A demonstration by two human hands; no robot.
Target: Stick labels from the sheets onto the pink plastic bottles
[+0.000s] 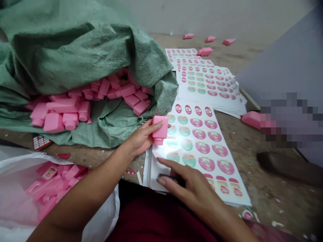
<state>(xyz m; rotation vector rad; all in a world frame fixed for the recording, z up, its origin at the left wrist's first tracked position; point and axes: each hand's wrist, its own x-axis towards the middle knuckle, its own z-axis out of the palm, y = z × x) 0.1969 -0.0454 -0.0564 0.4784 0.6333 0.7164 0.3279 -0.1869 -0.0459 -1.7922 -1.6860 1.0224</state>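
Note:
Near the middle, my left hand grips a pink bottle, its neck pointing down toward me. Just below and to the right, my right hand has a small dark object between thumb and palm, its index finger stretched over the paper. Both hands are over a stack of sticker sheets printed with pink and green oval labels. A green woven sack lies open at the left, with many pink bottles in its mouth.
A white bag holding labelled pink bottles is at the lower left, near a red calculator. More sticker sheets fan out behind. Loose bottles lie toward the wall. Another person's arm rests at the right.

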